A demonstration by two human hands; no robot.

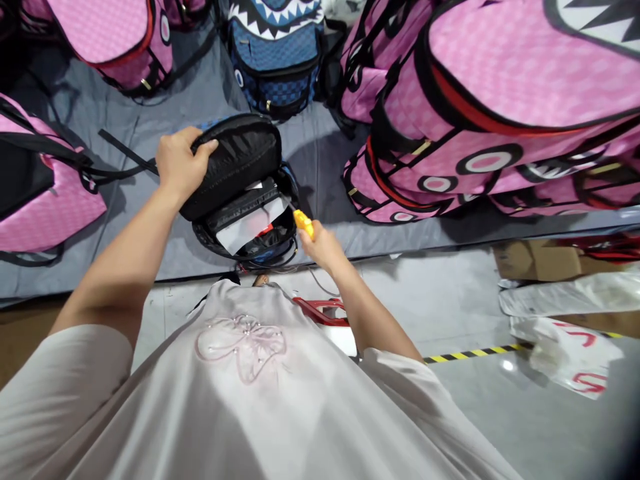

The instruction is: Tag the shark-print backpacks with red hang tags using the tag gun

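A black and blue backpack (240, 167) lies open on the grey table (320, 153) right in front of me. My left hand (179, 163) grips its black flap and holds it folded back. White paper (250, 223) and a bit of red show inside the opening. My right hand (323, 247) is closed on a small yellow-handled tool (303, 221), whose thin tip points into the bag's right edge.
Pink shark-face backpacks (490, 100) are piled at the right, more pink ones at the left (45, 193) and back left. A blue shark-face backpack (277, 53) stands behind. Below are a red-framed object (323, 310), a cardboard box (540, 260), plastic bags (565, 347) and striped floor tape.
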